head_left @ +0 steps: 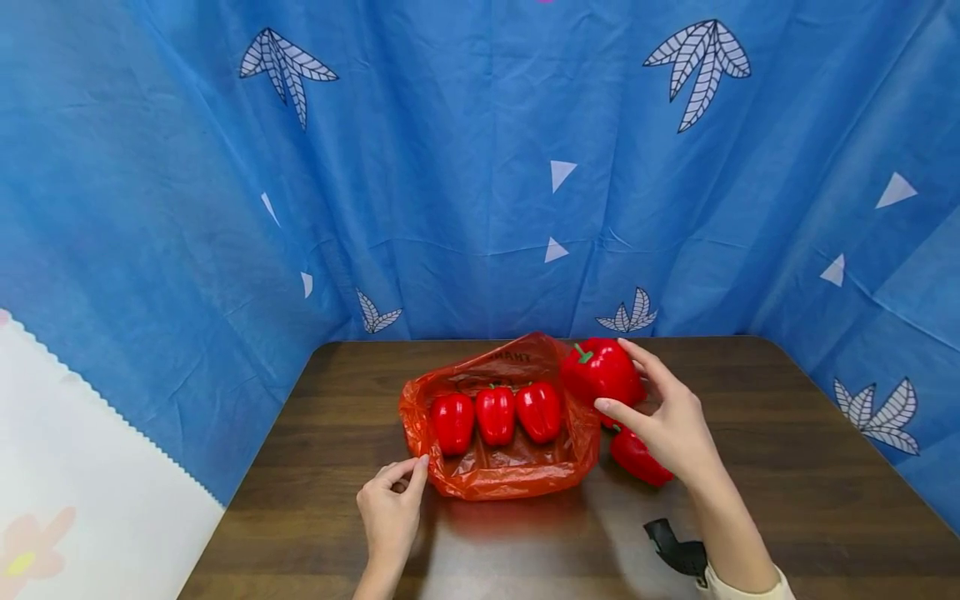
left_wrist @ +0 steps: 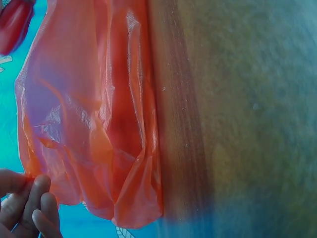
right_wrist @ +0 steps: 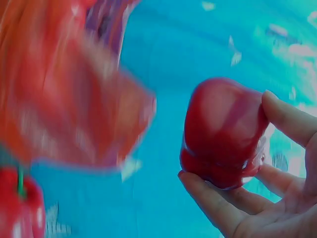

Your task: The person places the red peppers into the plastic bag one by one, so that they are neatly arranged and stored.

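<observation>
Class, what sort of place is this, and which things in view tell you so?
Probably a staged indoor tabletop corner, perhaps for filming: a blue leaf-print curtain hangs behind a brown wood-grain table, where an open red plastic bag holds three red bell peppers.

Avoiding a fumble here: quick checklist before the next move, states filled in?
1. Left hand pinching the bag rim: ok.
2. Bag mouth open: ok, three peppers show inside.
3. Right hand holding a pepper: ok, between thumb and fingers.
4. Held pepper inside the bag: not ok, at its right side.
5. Grip firm enough: cannot tell from stills.
6. Pepper on the table clear of right hand: ok, right wrist view shows them apart.
</observation>
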The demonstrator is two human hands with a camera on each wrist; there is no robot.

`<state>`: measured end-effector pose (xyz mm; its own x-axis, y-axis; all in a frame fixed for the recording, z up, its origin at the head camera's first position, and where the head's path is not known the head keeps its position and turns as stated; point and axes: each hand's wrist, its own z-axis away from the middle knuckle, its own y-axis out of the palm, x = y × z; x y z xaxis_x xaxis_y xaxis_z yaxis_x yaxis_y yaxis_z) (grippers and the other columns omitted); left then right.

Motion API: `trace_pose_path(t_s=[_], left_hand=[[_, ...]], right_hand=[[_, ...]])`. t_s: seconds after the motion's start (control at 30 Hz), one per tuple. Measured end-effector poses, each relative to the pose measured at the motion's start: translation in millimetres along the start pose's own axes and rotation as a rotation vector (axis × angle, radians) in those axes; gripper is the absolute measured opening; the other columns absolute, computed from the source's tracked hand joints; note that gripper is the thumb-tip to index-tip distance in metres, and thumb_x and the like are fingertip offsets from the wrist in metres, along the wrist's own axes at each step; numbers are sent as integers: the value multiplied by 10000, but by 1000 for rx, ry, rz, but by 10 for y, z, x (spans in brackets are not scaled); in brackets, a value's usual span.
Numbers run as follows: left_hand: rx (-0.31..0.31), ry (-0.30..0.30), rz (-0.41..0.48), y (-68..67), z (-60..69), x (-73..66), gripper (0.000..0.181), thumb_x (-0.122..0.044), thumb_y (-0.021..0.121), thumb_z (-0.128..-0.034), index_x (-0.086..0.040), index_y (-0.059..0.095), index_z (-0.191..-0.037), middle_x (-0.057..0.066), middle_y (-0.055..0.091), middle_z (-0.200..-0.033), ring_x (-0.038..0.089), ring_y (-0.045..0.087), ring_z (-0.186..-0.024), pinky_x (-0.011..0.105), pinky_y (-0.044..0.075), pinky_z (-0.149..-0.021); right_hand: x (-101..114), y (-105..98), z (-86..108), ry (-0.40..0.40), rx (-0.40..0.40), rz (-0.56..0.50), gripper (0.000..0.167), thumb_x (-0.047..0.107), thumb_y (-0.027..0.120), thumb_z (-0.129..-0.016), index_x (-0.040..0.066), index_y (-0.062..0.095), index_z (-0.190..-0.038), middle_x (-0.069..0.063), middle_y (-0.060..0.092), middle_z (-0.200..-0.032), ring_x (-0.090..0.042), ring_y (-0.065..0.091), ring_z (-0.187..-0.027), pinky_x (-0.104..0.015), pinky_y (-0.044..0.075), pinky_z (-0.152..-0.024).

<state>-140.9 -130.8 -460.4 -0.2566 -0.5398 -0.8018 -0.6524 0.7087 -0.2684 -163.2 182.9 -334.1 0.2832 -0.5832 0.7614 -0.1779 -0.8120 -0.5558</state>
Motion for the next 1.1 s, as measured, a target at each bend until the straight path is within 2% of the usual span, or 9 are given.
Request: trace_pose_path(t_s=[0.13, 0.27, 0.4, 0.53, 0.67, 0.77, 1.1], left_hand=[[-5, 9, 4, -7, 3, 0, 92, -37, 801, -767, -68, 764, -689, -8, 644, -589, -36, 465, -505, 111, 394, -479], [-10, 15, 4, -12, 1, 1, 98, -39, 800, -771, -72, 764, -686, -11, 637, -585, -38, 460, -506, 111, 390, -477], [-16, 18, 9, -12, 3, 0, 99, -41, 801, -770, -72, 763, -684, -14, 631, -583, -39, 455, -505, 114, 387, -473], [-21, 28, 17, -6, 6, -5, 98, -40, 800, -771, -66, 763, -685, -12, 636, -587, -40, 453, -502, 130, 395, -467], [-26, 39, 22, 5, 5, -12, 97, -37, 799, -769, -62, 762, -683, -12, 634, -583, -39, 445, -498, 132, 390, -465], [-29, 43, 25, 12, 7, -14, 98, -33, 799, -766, -62, 761, -680, -13, 631, -577, -35, 442, -495, 127, 382, -464], [-26, 28, 34, 18, 25, -12, 70, -28, 802, -762, -55, 771, -705, -5, 646, -590, -39, 453, -504, 115, 386, -473]], right_hand=[[143, 324, -32, -50, 68, -37, 759, 285, 791, -822, 265, 409, -1478, -120, 539, -1405, -346, 593, -1147, -483, 569, -837], [192, 678, -75, -80, 130, -44, 771, 258, 822, -786, 290, 438, -1455, -58, 548, -1409, -301, 585, -1169, -465, 569, -848], [143, 1023, -89, -84, 179, -20, 752, 222, 835, -769, 296, 479, -1427, -35, 573, -1384, -286, 578, -1193, -494, 549, -888], [40, 1291, -53, -84, 240, 2, 728, 196, 837, -763, 232, 509, -1412, -67, 591, -1358, -296, 576, -1193, -518, 526, -921], [-54, 1449, -1, -101, 304, 29, 717, 212, 828, -773, 176, 507, -1414, -114, 591, -1350, -324, 570, -1191, -547, 510, -932], [-80, 1524, 29, -109, 339, 48, 714, 237, 823, -778, 168, 506, -1414, -132, 596, -1341, -336, 576, -1179, -555, 508, -931], [-38, 1675, 92, -62, 420, 94, 703, 289, 828, -765, 187, 530, -1393, -93, 612, -1322, -372, 569, -1142, -590, 513, -869]])
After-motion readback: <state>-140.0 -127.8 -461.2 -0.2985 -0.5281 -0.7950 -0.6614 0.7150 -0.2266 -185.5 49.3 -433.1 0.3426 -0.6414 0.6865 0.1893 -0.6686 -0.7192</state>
